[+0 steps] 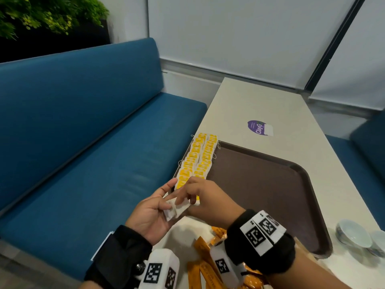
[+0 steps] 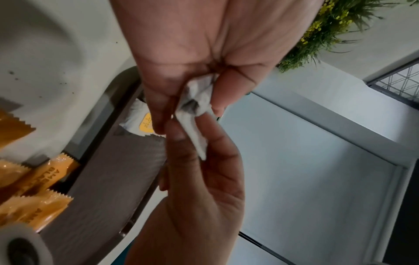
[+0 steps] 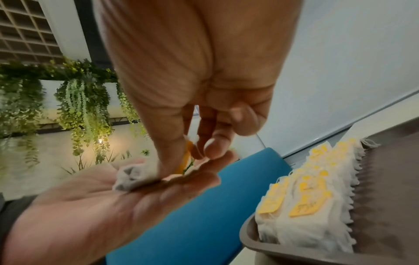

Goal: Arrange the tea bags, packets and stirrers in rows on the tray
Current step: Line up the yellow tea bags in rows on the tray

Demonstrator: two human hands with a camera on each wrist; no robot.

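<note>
White tea bag (image 1: 176, 208) lies on the flat, open left hand (image 1: 152, 213) at lower centre, pinched by the right hand's (image 1: 205, 200) fingertips, probably to straighten it. Two rows of bags (image 1: 198, 159) fill the tray's (image 1: 270, 184) left edge; orange packets (image 1: 206, 268) wait at the bottom.

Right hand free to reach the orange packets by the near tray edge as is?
Probably not yet. The right hand pinches a tea bag lying in the left hand. The orange packets lie uncovered just beneath its wrist, so once it lets go the path looks free.
</note>
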